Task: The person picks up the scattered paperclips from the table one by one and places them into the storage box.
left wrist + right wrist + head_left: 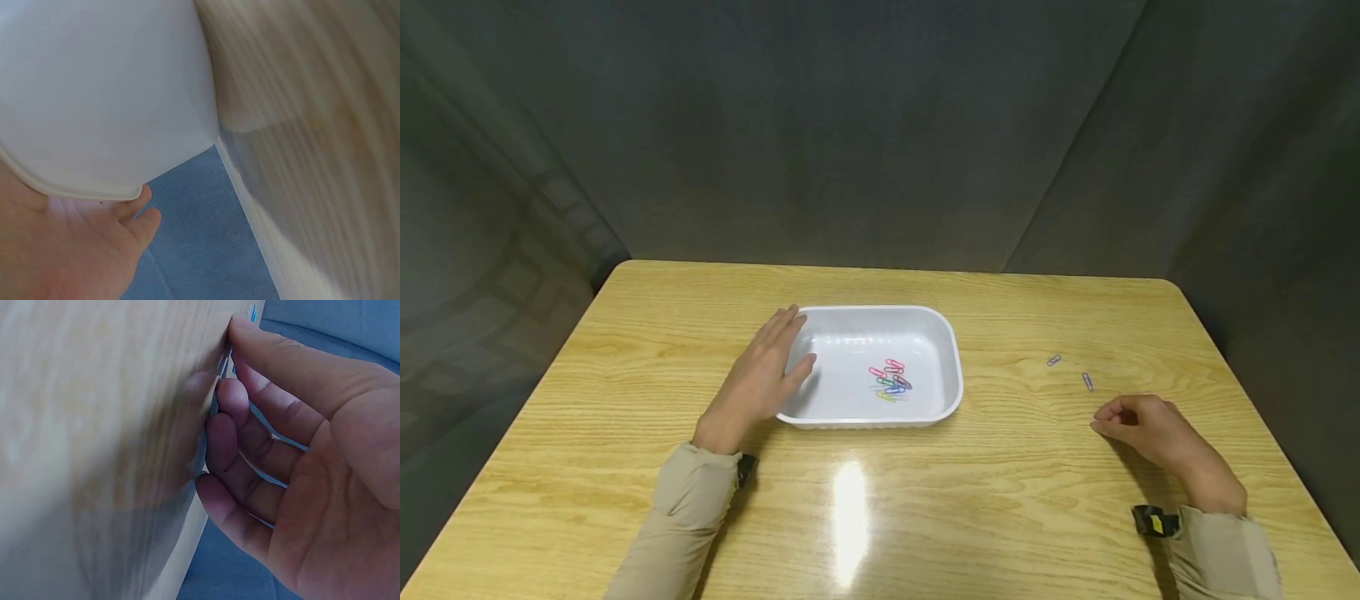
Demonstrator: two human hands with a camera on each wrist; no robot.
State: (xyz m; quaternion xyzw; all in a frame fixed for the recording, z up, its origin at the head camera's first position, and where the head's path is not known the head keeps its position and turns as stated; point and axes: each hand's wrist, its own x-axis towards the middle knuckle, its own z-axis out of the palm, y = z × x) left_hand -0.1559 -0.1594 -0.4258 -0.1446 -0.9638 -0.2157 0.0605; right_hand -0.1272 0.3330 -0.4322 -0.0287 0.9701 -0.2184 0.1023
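My left hand (754,377) rests along the left rim of a white rectangular tray (838,402), fingers fairly straight and thumb reaching over the inside. The left wrist view shows the palm beside the tray's outer wall (112,112). Several coloured paper clips (892,382), pink, green, blue and yellow among them, lie in the tray. At the right of the table my right hand (1157,435) is down at the surface, thumb and index finger pinching a small paper clip (224,359), mostly hidden by the fingertips. Its other fingers curl against the tabletop.
Two bluish paper clips lie beyond the right hand, one nearer (1087,382) and one farther left (1054,360). Everything stands on a wooden table (985,508). Dark curtains (850,150) enclose its back and sides.
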